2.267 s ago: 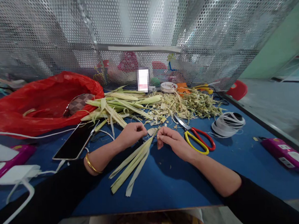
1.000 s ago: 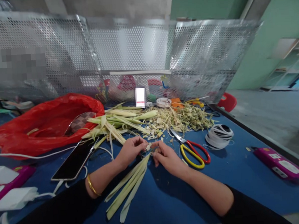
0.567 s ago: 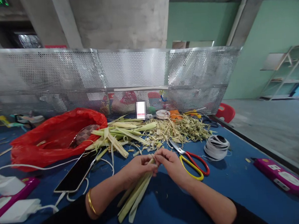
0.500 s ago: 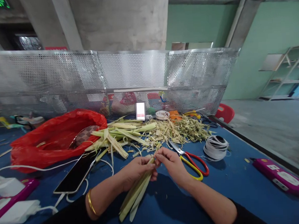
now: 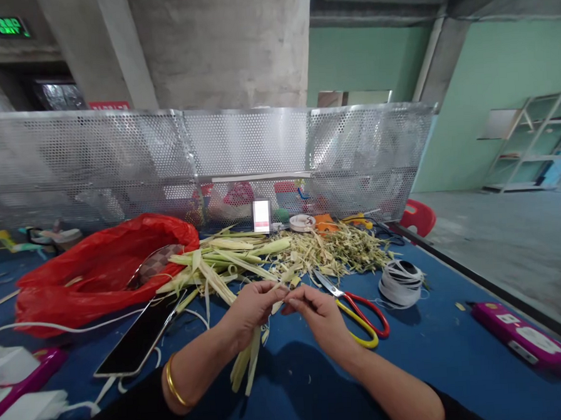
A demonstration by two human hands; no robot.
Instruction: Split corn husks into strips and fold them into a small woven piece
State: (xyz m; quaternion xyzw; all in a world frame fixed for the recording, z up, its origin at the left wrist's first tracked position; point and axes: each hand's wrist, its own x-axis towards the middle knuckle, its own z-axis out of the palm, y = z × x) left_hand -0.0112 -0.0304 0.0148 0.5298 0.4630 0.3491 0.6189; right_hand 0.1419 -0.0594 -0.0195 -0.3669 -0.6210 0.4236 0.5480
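Observation:
My left hand (image 5: 252,312) is closed around a small bundle of long, pale green corn husks (image 5: 245,365), whose loose ends hang down below my palm. My right hand (image 5: 320,314) pinches at the bundle's upper end, its fingertips meeting those of my left; the exact spot between them is mostly hidden. Right of my right hand lie scissors (image 5: 361,313) with one red and one yellow handle, blades pointing away to the left. Beyond both hands spreads a heap of corn husks (image 5: 236,255), with shredded husk scraps (image 5: 330,251) to its right.
A roll of white twine (image 5: 401,284) stands right of the scissors. A purple power strip (image 5: 522,335) lies at far right. On the left are an open red plastic bag (image 5: 77,271), a phone (image 5: 139,339) and white chargers (image 5: 30,411). A perforated metal screen (image 5: 249,143) borders the back.
Both hands have risen slightly away from me, fingertips now meeting above the bundle. The husks' ends hang higher and steeper. The view has tilted up a little.

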